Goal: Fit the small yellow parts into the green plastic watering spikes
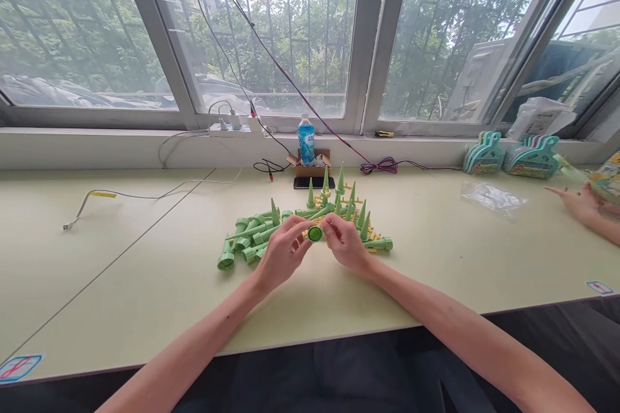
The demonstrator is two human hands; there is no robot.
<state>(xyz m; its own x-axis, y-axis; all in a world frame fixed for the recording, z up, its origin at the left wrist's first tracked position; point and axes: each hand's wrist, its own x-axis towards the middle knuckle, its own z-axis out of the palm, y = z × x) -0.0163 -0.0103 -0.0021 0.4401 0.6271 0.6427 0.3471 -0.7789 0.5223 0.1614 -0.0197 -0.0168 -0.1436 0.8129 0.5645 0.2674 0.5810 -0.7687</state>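
A green plastic watering spike [314,233] is held above the table with its round open end facing me. My left hand [285,248] grips it from the left, fingers and thumb closed round it. From the other side, my right hand [346,242] is pinched close against the spike; what lies between those fingertips is hidden. Behind and left of my hands is a pile of green spikes [252,232], mostly lying down. Several green spikes [341,181] stand point up further back. Small yellow valve-like pieces [372,232] lie scattered among them on the right.
A black phone [314,182] lies behind the pile, before a small cardboard box [310,171] and a blue bottle [306,142]. Cables [382,165] run along the wall. At right are a plastic bag [494,197], packs of green items [484,153] and another person's hand [584,206].
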